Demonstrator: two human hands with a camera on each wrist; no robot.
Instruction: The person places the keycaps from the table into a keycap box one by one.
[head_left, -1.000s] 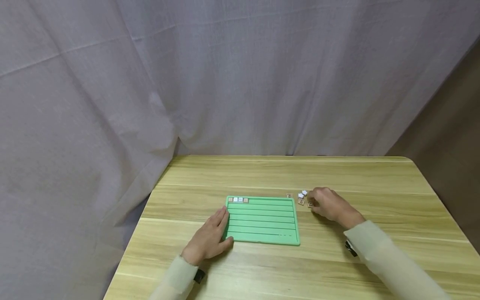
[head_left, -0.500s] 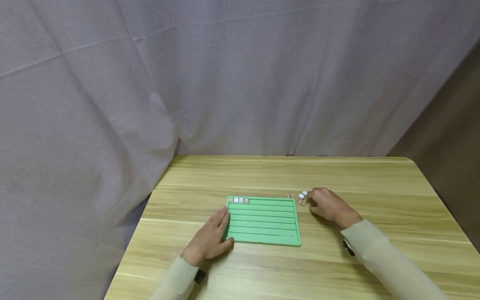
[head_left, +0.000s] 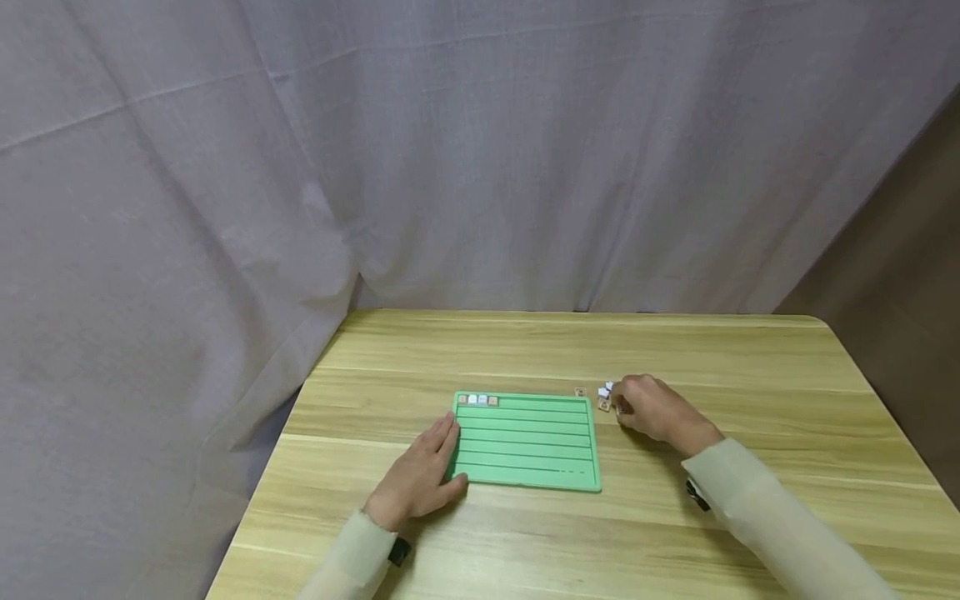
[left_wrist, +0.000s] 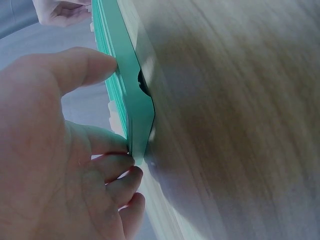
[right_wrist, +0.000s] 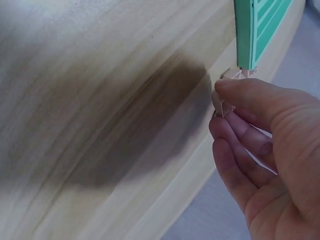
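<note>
A green ridged board lies flat on the table, with a row of several small square brown and white tiles along its top left groove. My left hand rests at the board's left edge; in the left wrist view the thumb and fingertips touch its rim. Beyond the board's upper right corner, my right hand pinches a small brown tile between thumb and fingers. Its face is mostly hidden. Just left of those fingers are white pieces and a brown tile.
Another brown tile lies by the board's top right corner. The wooden table reaches back to a grey curtain. A dark brown surface stands at the right.
My right hand has shifted slightly left, and the brown tile under its fingers is now more covered. My left hand stays on the board's edge.
</note>
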